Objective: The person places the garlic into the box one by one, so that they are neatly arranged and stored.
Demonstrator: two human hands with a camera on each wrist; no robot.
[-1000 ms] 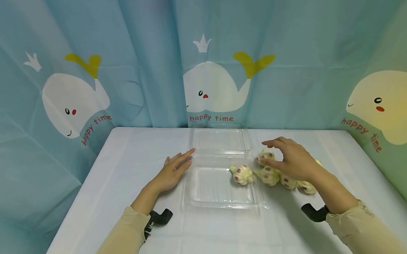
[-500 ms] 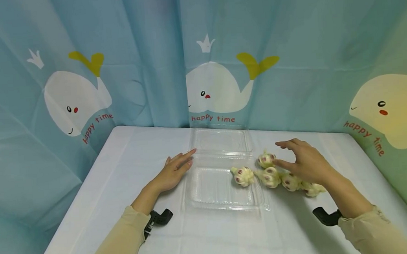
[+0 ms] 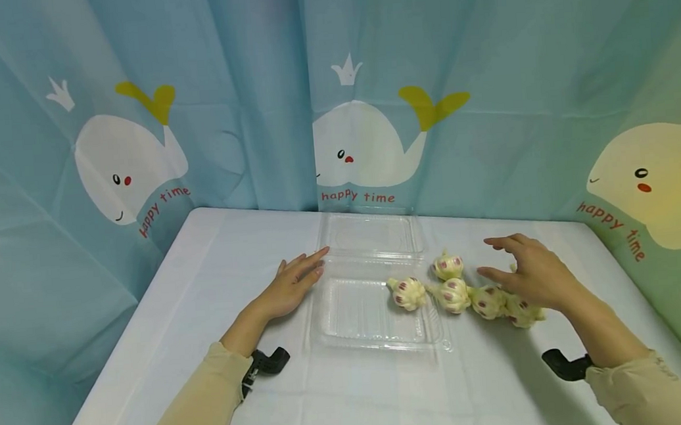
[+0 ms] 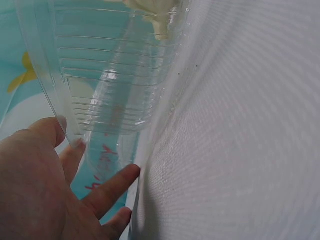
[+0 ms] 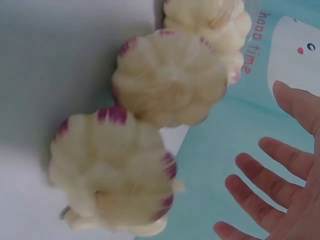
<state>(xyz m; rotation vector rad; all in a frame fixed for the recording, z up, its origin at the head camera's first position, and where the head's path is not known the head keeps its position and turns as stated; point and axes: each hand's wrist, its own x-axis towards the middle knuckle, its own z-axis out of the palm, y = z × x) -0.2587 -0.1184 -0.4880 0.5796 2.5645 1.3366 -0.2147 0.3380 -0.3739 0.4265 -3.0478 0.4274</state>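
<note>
A clear plastic clamshell box lies with its lid folded back. One garlic bulb sits in the right part of its base. My left hand rests at the box's left side, fingers extended; in the left wrist view the thumb touches the rim at a corner. My right hand hovers empty over the right end of a cluster of garlic bulbs, fingers spread and slightly bent. The right wrist view shows purple-marked bulbs close by, apart from the fingers. Another bulb is partly hidden behind that hand.
The white-covered table ends at a blue curtain with whale prints behind and at both sides. The garlic cluster lies just right of the box, its left bulbs close to the rim. A black wrist camera hangs under the right wrist.
My right hand has moved rightward along the garlic cluster, away from the box, and holds nothing throughout. My left hand stays at the box's left side. The bulb in the box stays put.
</note>
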